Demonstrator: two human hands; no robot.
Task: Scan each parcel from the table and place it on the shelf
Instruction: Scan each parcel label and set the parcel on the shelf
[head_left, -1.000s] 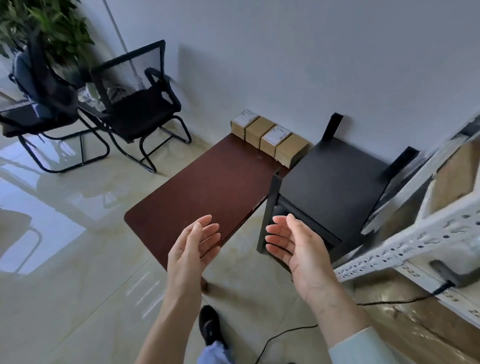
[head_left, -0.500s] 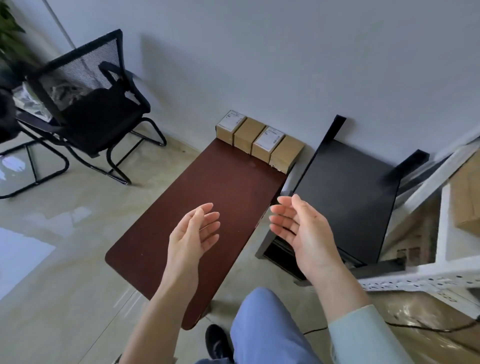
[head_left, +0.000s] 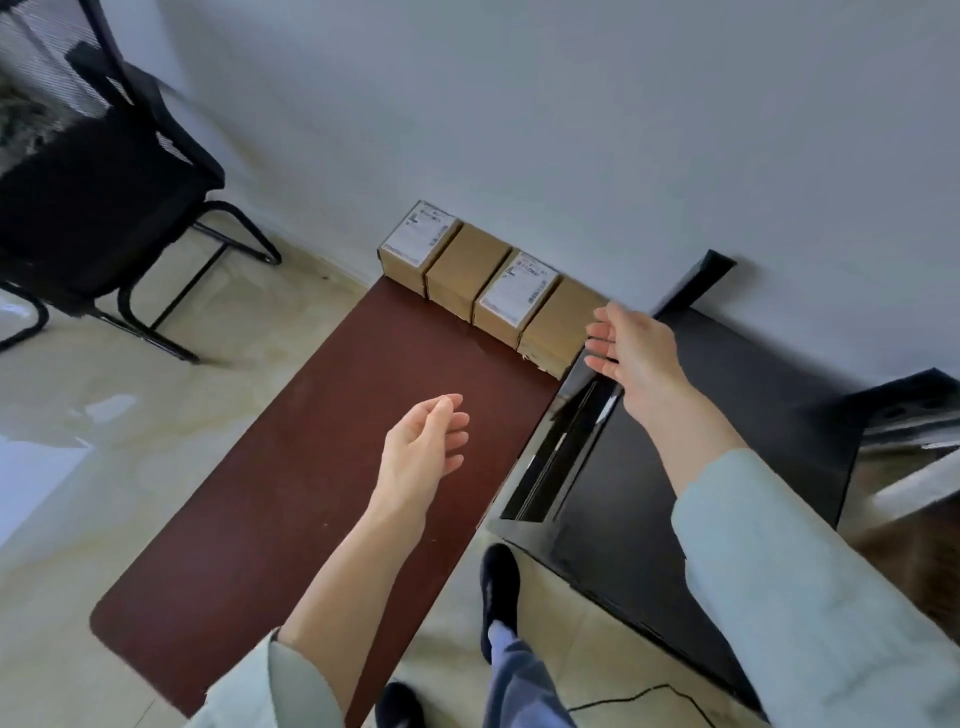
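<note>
Four small brown cardboard parcels stand side by side in a row at the far end of a dark reddish-brown desk (head_left: 291, 467), against a pale wall. The first parcel (head_left: 415, 244) and the third parcel (head_left: 511, 299) (counting from the left) carry white printed labels on top; the second parcel (head_left: 465, 270) and the fourth parcel (head_left: 558, 327) show plain cardboard. The right hand (head_left: 631, 348) reaches to the fourth parcel with its grip spread, fingers straight, at the box's right side; whether it touches cannot be told. The left hand (head_left: 421, 452) hovers over the middle of the desk, fingers loosely curled, holding nothing. A black cabinet (head_left: 727, 441) stands just beside the desk on the right.
</note>
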